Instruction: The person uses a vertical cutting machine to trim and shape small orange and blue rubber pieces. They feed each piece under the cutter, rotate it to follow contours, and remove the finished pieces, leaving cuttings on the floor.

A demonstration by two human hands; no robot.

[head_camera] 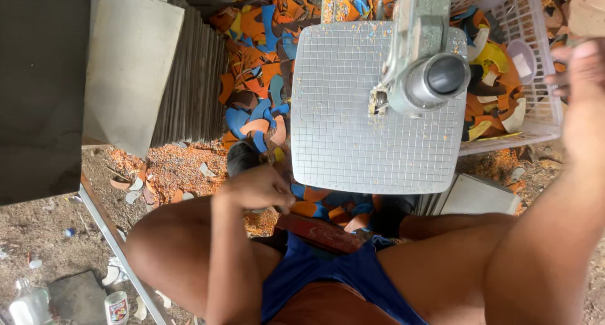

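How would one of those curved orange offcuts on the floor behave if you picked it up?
Probably light and bendy: the orange offcuts are thin, curved slivers lying loosely heaped. Likely not fragile, since they lie in a jumble with blue offcuts. They would probably slide rather than roll, being flat. The left hand is nearest them.

A white plastic basket (542, 120) of offcuts sits right of the gridded table (353, 142); grey sheets (135, 60) stack left.

A rough workshop: cutting machine (423, 66), gridded work table (353, 129), heaped coloured offcuts (258, 60).
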